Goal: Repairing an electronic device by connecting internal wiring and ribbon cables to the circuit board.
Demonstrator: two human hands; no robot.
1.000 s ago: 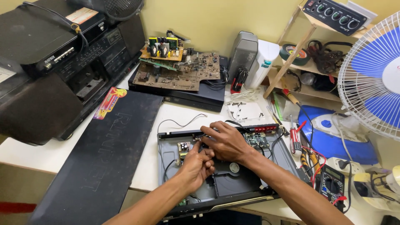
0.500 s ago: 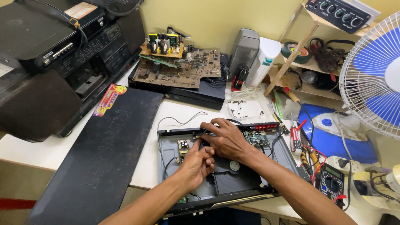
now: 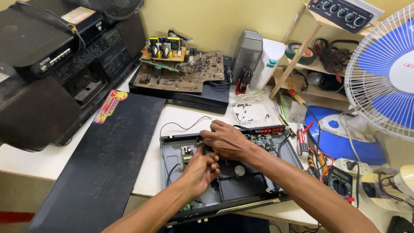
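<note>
Both hands are working inside the open player chassis [image 3: 241, 190], which is lying on the desk [image 3: 146, 172] just right of the long black cover panel [image 3: 103, 168]. The left hand [image 3: 202, 169] is curling its grip shut, seemingly pinching a small part or wire. The right hand [image 3: 226, 140] is pressing down, fingers bent, steadying it; its grasp is unclear.

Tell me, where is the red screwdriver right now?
In the head view, the red screwdriver lies on the table to the right of the open player case, just beyond the right hand and in front of the blue iron.
</note>
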